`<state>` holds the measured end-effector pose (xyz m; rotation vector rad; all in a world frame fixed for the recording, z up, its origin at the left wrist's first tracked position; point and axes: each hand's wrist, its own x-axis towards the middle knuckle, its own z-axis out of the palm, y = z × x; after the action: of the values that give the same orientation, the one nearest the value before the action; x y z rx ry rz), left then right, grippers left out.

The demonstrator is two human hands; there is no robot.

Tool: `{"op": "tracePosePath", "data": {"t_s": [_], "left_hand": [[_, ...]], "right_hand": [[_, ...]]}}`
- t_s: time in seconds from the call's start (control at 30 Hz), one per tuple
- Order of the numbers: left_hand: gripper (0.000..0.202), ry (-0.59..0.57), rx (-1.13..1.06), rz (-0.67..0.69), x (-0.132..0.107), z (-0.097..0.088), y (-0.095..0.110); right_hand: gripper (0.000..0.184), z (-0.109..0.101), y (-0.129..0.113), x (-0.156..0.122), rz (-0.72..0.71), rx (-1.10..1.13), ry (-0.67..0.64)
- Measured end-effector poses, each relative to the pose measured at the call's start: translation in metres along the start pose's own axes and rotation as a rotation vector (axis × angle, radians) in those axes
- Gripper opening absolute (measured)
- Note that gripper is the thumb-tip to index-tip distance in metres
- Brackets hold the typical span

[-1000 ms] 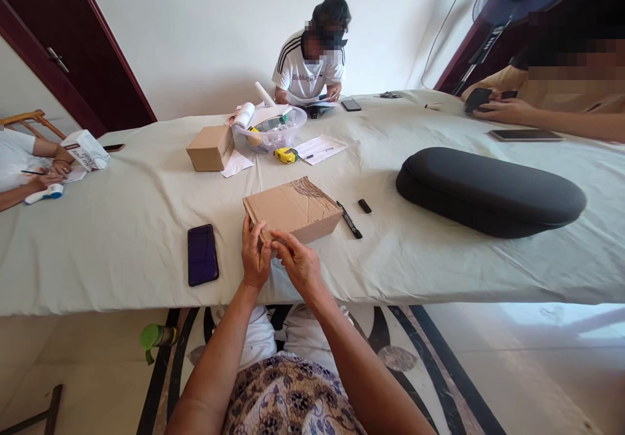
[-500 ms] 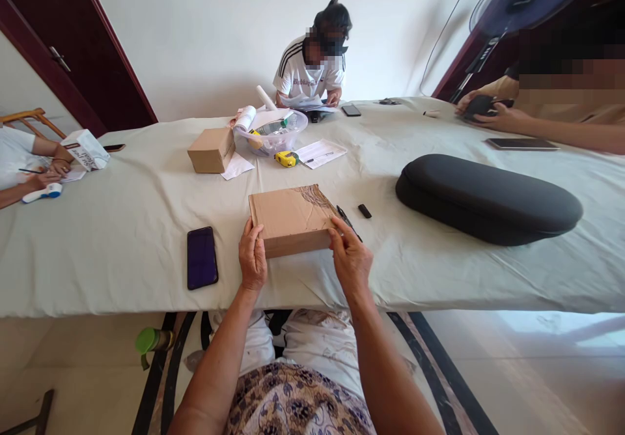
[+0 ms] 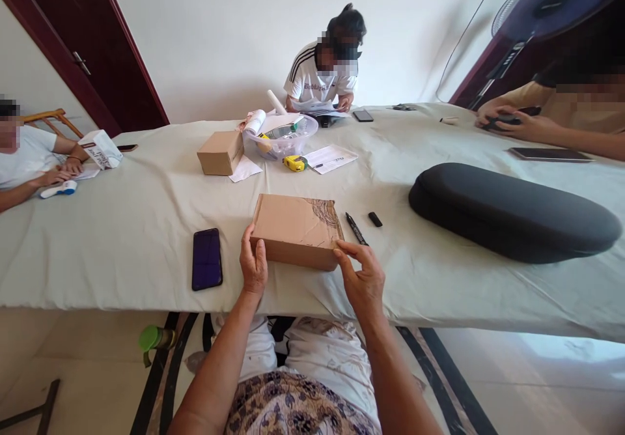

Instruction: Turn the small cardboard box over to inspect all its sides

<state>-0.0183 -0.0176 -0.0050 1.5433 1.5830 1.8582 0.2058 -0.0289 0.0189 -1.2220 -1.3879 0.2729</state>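
Between my hands is a closed cardboard box (image 3: 288, 223), with dark curved scribbles on the far right part of its top. My left hand (image 3: 254, 264) grips its left near corner, the thumb against the front side and the fingers round the left edge. At the right near corner, my right hand (image 3: 364, 279) holds the edge between thumb and fingers. Just right of the box lies an uncapped black marker (image 3: 356, 228), and its black cap (image 3: 375, 219) is beside it. A dark phone (image 3: 207, 259) rests left of my left hand.
A long black case (image 3: 512, 212) lies to the right. Farther back are a smaller carton (image 3: 219, 153), a yellow tape measure (image 3: 295, 163), a sheet of paper (image 3: 336, 159) and a filled plastic basin (image 3: 312, 126). Other people sit at the left, far and right sides.
The box has turned slightly clockwise, its right near corner coming closer to me, with both hands still on it. More of the marker shows now. The whole view has shifted a little.
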Motion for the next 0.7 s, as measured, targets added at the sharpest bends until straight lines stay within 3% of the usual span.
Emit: {"op": "tracePosePath", "data": {"t_s": [0.13,0.27,0.43,0.7], "left_hand": [[0.060,0.020,0.128,0.016,0.001,0.003,-0.006],[0.049,-0.121,0.254,0.170,-0.002,0.008,-0.011],[0.041,-0.281,0.117,0.399,-0.006,0.006,-0.004],[0.051,-0.374,0.025,0.482,0.000,-0.003,0.007]], "right_hand": [[0.021,0.001,-0.014,-0.017,-0.059,0.063,-0.085],[0.022,0.021,-0.033,-0.042,-0.082,0.145,-0.201],[0.031,0.044,-0.054,-0.055,-0.057,0.180,-0.327],[0.033,0.042,-0.057,-0.045,0.020,0.172,-0.365]]}}
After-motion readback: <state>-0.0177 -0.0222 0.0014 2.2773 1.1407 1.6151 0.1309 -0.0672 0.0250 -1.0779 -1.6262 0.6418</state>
